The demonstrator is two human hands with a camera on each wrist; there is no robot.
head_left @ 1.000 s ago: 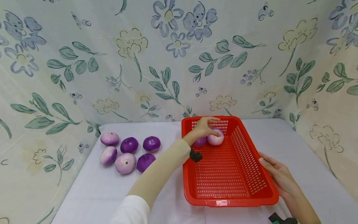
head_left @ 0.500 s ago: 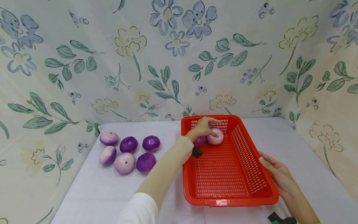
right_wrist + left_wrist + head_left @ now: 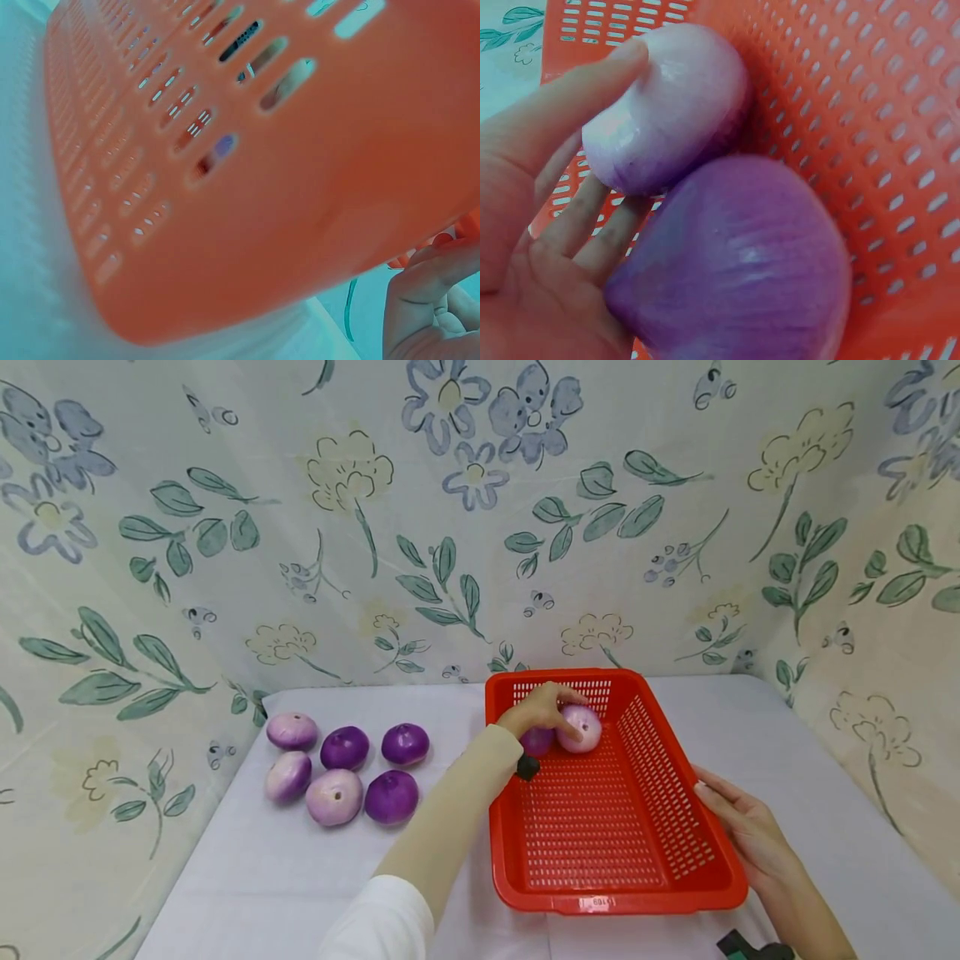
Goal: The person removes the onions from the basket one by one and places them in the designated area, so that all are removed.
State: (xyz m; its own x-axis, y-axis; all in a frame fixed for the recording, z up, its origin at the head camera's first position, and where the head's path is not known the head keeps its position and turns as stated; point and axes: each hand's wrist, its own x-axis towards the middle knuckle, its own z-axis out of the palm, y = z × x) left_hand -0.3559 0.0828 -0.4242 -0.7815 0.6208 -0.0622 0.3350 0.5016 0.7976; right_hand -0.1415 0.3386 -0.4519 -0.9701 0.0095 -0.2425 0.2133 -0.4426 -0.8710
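Observation:
My left hand (image 3: 546, 708) is inside the red plastic basket (image 3: 592, 818), near its back wall. Thumb and fingers hold a pale purple-white onion (image 3: 585, 732); in the left wrist view the thumb presses the top of this pale onion (image 3: 690, 97) and the other fingers pass beneath. A darker purple onion (image 3: 742, 262) lies against it, close to the palm, and is partly covered by the hand in the head view. On the basket's right side, my right hand (image 3: 753, 835) grips the rim, with the fingers (image 3: 427, 292) curled at the edge in the right wrist view.
Several onions, dark purple (image 3: 392, 797) and pale (image 3: 334, 797), lie in a loose group on the white-covered table (image 3: 247, 877) left of the basket. A flower-patterned cloth (image 3: 450, 527) hangs behind and at the sides.
The pale onion has rolled slightly under my left hand, so its root dimple now faces the head camera. The left fingers have come down closer around it. My right hand stays at the rim.

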